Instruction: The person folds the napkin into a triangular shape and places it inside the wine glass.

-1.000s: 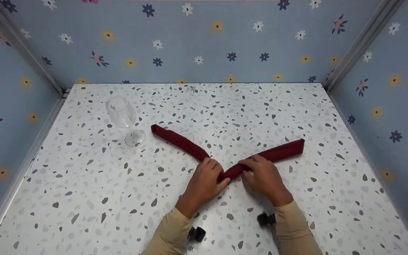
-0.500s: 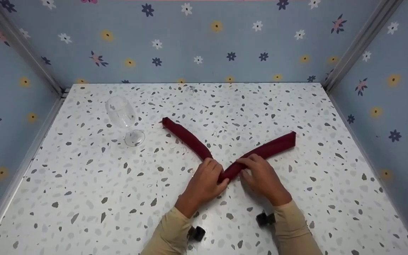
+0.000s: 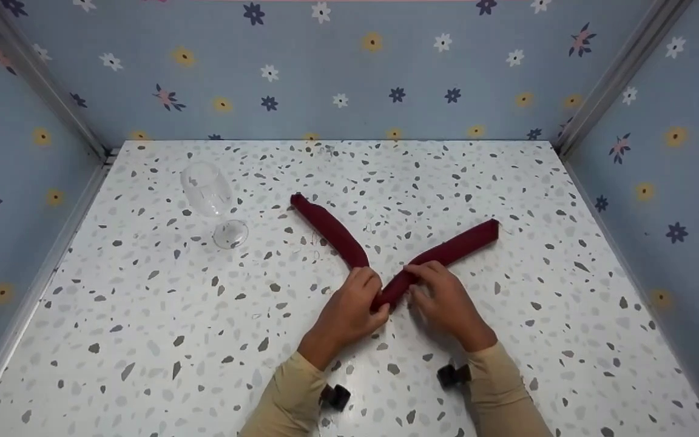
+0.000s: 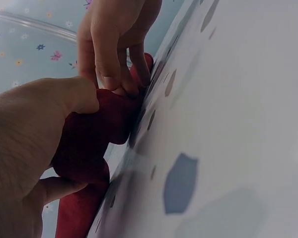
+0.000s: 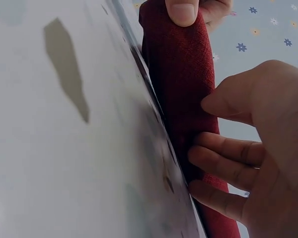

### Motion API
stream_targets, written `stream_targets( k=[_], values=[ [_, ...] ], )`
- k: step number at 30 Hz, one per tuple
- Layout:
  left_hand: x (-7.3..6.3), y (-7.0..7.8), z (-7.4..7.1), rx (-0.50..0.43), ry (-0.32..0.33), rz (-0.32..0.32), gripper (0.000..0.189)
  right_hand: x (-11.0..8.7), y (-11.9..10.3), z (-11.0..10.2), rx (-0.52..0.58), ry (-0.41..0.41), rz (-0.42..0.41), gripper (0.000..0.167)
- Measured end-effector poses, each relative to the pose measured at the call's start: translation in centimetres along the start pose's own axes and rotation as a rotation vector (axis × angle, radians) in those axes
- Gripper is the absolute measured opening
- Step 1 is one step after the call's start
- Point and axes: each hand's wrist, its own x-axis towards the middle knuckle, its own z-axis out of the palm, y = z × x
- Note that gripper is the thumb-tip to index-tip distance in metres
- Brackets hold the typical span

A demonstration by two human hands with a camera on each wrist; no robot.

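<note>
A dark red rolled cloth lies bent into a V on the speckled table, its two ends pointing away from the person. My left hand grips it near the bend, thumb and fingers about the roll; the left wrist view shows the cloth bunched in that grip. On the right arm of the V, my right hand holds the roll with curled fingers. Those fingers press along the side of the cloth in the right wrist view. Part of the bend is hidden under the left hand.
An upright clear stemmed glass stands at the back left, apart from the cloth. Flower-patterned blue panels enclose the white speckled table at the back and both sides. Loose threads lie near the cloth's ends.
Both free ends of the cloth have swung inward and away from the person, so the V is narrower. The hands have stayed nearly in place, still holding the roll. The glass has not moved.
</note>
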Motion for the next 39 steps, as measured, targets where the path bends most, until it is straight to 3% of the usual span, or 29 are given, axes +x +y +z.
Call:
stream_targets(
  k=[5,12,15,24,34,39],
  values=[
    [0.0,0.1,-0.1,-0.034,0.027,-0.001,0.018,0.1,-0.1,0.2,0.115,0.032,0.025,0.035],
    [0.0,-0.1,-0.2,-0.093,0.086,0.031,0.020,0.1,-0.3,0.3,0.287,0.104,0.166,0.026],
    [0.1,-0.2,-0.2,-0.113,0.110,0.042,0.022,0.1,-0.4,0.3,0.321,0.131,0.187,0.027],
    [0.1,0.0,-0.3,-0.172,0.170,0.015,0.026,0.1,-0.7,0.8,0.372,0.170,0.171,0.033],
    [0.2,0.1,-0.3,-0.328,0.236,-0.070,0.027,0.1,-4.2,-0.7,0.420,0.179,0.138,0.036],
    [0.2,0.1,-0.3,-0.385,0.285,-0.075,0.027,0.1,-4.4,-0.9,0.441,0.170,0.153,0.037]
  ],
)
